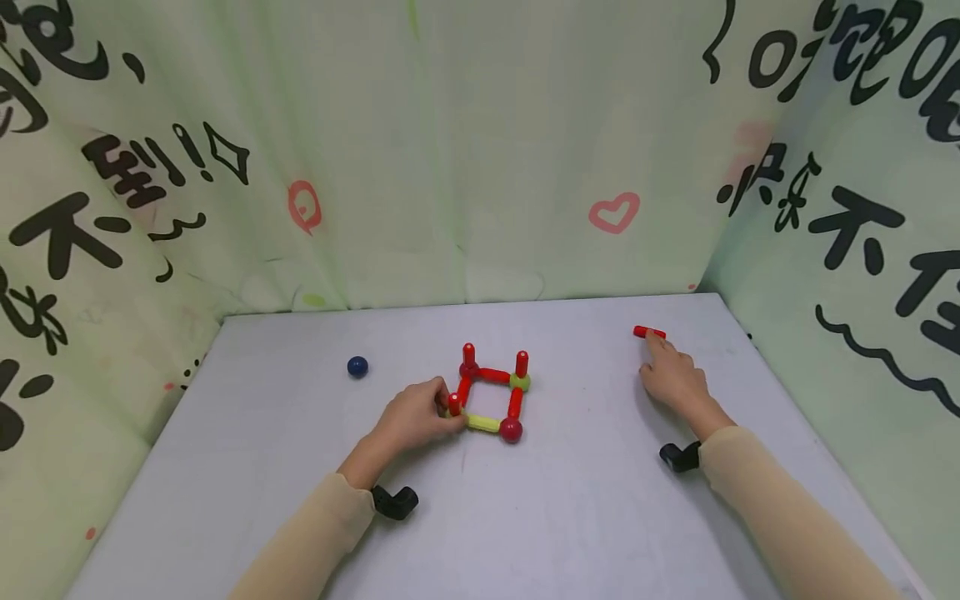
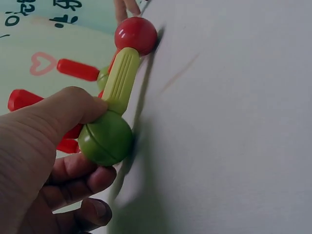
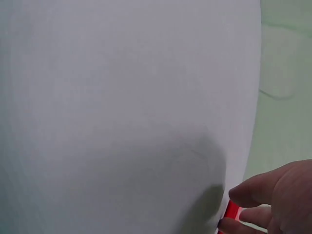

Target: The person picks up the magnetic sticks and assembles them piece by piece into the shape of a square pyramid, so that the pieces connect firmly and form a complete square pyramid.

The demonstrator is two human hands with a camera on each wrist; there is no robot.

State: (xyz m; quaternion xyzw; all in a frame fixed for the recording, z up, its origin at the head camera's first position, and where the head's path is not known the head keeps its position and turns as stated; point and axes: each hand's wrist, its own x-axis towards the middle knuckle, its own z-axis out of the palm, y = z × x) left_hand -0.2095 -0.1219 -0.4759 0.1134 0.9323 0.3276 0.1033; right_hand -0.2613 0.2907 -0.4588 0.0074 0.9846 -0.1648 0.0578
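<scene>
A square frame of connector sticks and balls stands on the table. Its near side is a yellow-green stick (image 1: 483,423) between a green ball (image 2: 106,138) and a red ball (image 1: 511,430); red sticks make the other sides, and short red sticks point up from other corners. My left hand (image 1: 416,412) holds the frame at its near-left corner, thumb and fingers about the green ball. Far to the right, my right hand (image 1: 675,379) pinches a loose red stick (image 1: 643,332) lying on the table; in the right wrist view the fingers partly hide that stick (image 3: 231,210).
A dark blue ball (image 1: 357,367) lies on the white table (image 1: 570,517), left of the frame. Pale green curtains (image 1: 465,167) with black writing and red drawings hang behind the table and at both sides.
</scene>
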